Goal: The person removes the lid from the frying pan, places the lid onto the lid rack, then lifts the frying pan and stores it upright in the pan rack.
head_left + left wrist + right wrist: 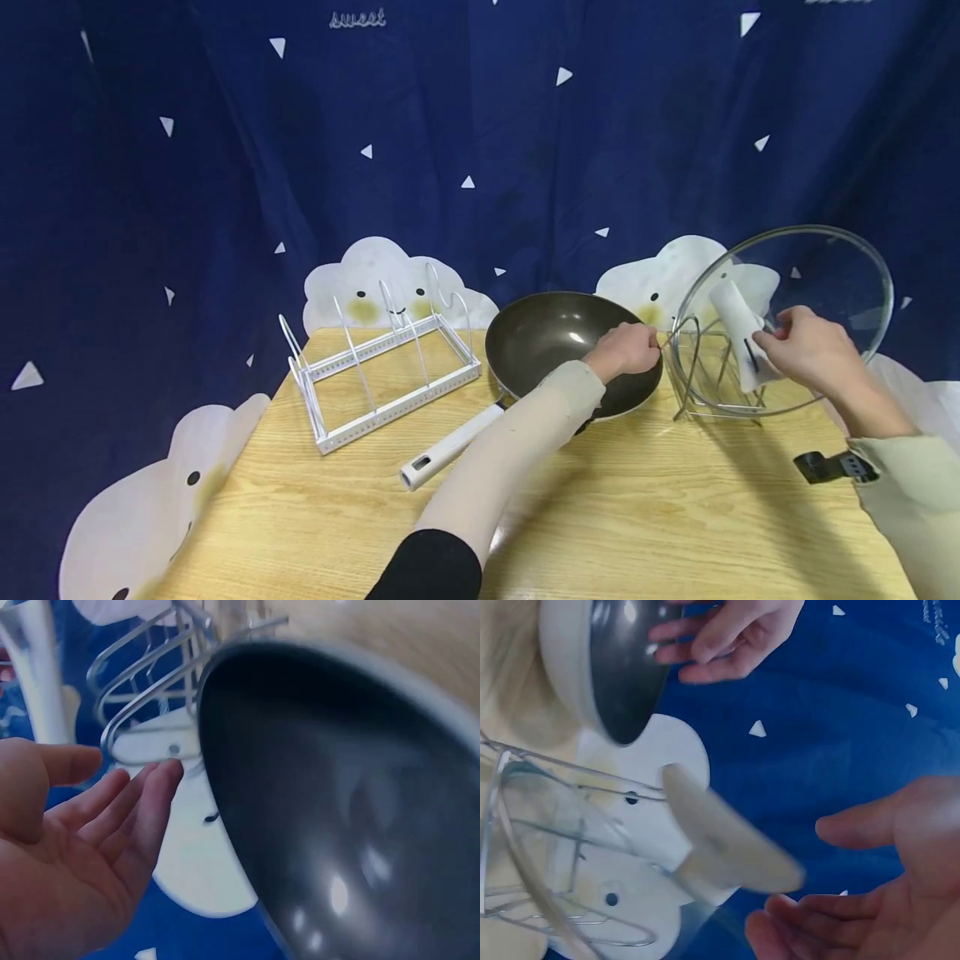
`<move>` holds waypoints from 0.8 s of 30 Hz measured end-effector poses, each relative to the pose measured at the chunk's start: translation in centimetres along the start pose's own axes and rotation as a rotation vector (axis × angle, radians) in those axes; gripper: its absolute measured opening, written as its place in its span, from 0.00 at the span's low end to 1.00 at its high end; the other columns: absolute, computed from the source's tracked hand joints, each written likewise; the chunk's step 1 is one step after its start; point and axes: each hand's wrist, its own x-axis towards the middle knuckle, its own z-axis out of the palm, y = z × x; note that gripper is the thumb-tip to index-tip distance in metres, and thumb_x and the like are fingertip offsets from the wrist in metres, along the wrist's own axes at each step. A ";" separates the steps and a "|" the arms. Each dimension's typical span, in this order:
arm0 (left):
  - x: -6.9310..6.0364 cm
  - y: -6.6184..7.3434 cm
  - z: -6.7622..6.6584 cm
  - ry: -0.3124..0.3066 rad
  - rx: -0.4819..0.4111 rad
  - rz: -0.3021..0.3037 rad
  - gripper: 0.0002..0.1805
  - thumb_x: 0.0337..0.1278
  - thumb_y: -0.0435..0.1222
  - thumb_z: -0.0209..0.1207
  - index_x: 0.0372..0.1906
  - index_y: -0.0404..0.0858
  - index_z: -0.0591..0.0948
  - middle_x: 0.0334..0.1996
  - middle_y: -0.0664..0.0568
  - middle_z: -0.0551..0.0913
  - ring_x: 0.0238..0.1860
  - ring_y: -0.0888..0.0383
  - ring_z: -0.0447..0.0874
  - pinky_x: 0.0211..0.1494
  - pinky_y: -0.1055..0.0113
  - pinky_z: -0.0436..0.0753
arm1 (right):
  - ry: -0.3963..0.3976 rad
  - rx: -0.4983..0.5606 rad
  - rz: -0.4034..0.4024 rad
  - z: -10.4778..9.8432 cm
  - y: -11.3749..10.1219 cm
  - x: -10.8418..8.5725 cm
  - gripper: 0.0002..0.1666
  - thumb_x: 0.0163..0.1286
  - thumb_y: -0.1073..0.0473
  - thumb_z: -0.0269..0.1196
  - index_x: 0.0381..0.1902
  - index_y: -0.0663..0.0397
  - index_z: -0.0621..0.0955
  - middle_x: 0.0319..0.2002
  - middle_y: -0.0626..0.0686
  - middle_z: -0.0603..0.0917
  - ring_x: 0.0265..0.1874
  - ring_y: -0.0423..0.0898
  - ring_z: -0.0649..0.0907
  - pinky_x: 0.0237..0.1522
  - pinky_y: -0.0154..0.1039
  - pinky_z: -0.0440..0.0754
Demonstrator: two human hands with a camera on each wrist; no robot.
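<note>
A glass lid [825,275] with a white handle [738,333] stands tilted upright in a small metal wire rack [690,392]. Beside that handle is my right hand [813,350]; in the right wrist view its thumb and fingers are spread, apart from the handle [727,832]. My left hand [626,348] reaches over a dark wok [540,342] toward the rack. In the left wrist view its fingers [154,806] are loosely bent near the wire loops, holding nothing; whether a fingertip touches the wire cannot be told. The wok's white long handle [450,446] points to the front left.
A white dish rack [397,408] with upright wire dividers sits on the left of the wooden table [637,533]. Behind the table hangs a dark blue curtain [420,200] with white triangles and cloud faces.
</note>
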 end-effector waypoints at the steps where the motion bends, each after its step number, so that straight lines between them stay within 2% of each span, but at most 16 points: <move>1: -0.3 -0.4 -0.7 -0.015 0.015 0.005 0.05 0.64 0.42 0.49 0.34 0.52 0.76 0.30 0.64 0.75 0.30 0.64 0.72 0.29 0.69 0.72 | 0.013 -0.002 -0.012 -0.1 -0.2 0.0 0.36 0.68 0.47 0.53 0.53 0.79 0.64 0.41 0.70 0.75 0.39 0.66 0.76 0.35 0.59 0.71; 5: -1.8 -1.7 -3.4 -0.045 0.102 0.024 0.08 0.65 0.44 0.49 0.40 0.52 0.78 0.39 0.63 0.78 0.38 0.62 0.76 0.36 0.66 0.75 | 0.045 0.002 -0.087 -0.4 -1.5 -0.3 0.34 0.68 0.48 0.54 0.52 0.78 0.66 0.42 0.73 0.74 0.40 0.67 0.75 0.36 0.60 0.71; 8: -3.2 -2.8 -5.1 -0.063 0.161 0.042 0.09 0.66 0.46 0.49 0.40 0.51 0.78 0.38 0.61 0.79 0.38 0.62 0.76 0.37 0.65 0.75 | 0.049 0.026 -0.161 -0.1 -2.7 -0.6 0.31 0.69 0.50 0.55 0.52 0.77 0.68 0.45 0.75 0.74 0.43 0.69 0.75 0.39 0.61 0.71; 11: -4.7 -4.1 -6.3 -0.082 0.217 0.074 0.10 0.66 0.47 0.49 0.34 0.49 0.77 0.32 0.58 0.77 0.34 0.61 0.75 0.35 0.64 0.74 | 0.019 0.060 -0.225 0.3 -3.9 -1.0 0.29 0.70 0.50 0.55 0.52 0.74 0.71 0.46 0.74 0.75 0.45 0.70 0.75 0.41 0.62 0.71; 15: -7.0 -6.1 -7.3 -0.103 0.275 0.092 0.14 0.65 0.48 0.49 0.26 0.47 0.74 0.28 0.56 0.76 0.33 0.60 0.74 0.32 0.62 0.74 | -0.034 0.096 -0.284 1.2 -5.2 -1.6 0.26 0.70 0.50 0.55 0.51 0.71 0.74 0.45 0.72 0.78 0.45 0.69 0.77 0.43 0.62 0.71; 17: -8.1 -7.1 -7.6 -0.117 0.294 0.080 0.16 0.65 0.49 0.50 0.24 0.47 0.74 0.28 0.56 0.76 0.33 0.59 0.75 0.31 0.62 0.75 | -0.043 0.108 -0.304 1.7 -5.7 -1.8 0.25 0.70 0.50 0.55 0.50 0.69 0.76 0.45 0.70 0.80 0.44 0.68 0.78 0.43 0.61 0.72; 21: -9.9 -9.2 -8.2 -0.144 0.311 0.060 0.16 0.65 0.50 0.50 0.24 0.48 0.74 0.28 0.57 0.76 0.32 0.59 0.75 0.31 0.62 0.73 | -0.052 0.121 -0.355 3.0 -6.6 -2.1 0.22 0.69 0.53 0.57 0.48 0.69 0.78 0.43 0.69 0.80 0.41 0.66 0.80 0.42 0.60 0.74; 24: -11.2 -10.8 -8.4 -0.155 0.313 0.068 0.15 0.66 0.49 0.50 0.25 0.48 0.73 0.26 0.57 0.75 0.30 0.59 0.73 0.30 0.64 0.72 | -0.079 0.135 -0.376 3.9 -7.1 -2.5 0.21 0.69 0.54 0.58 0.47 0.69 0.78 0.43 0.68 0.81 0.42 0.65 0.79 0.43 0.59 0.74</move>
